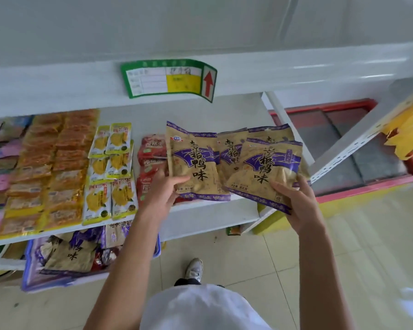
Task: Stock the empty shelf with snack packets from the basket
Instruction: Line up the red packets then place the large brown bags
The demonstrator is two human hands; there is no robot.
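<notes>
While the left hand [163,194] pinches one packet [193,163] by its lower edge over the shelf [212,217] at mid-frame, the right hand [298,206] curls its fingers round a second packet [265,167] at its bottom corner. Probably light, floppy, slick film; sealed edges should grip best. The basket [26,270], lower left, holds more.

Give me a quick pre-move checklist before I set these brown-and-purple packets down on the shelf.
1. Right hand has hold of the right packet: ok, thumb on its front, near the lower edge.
2. Left hand has hold of the left packet: cannot tell, fingers lie on its lower left corner.
3. Bare shelf for more stock: ok, white surface shows behind the packets.
4. Left packet clear of the red packets: not ok, it overlaps them.
5. Stock left in the basket: ok, spare packets lie inside.
</notes>
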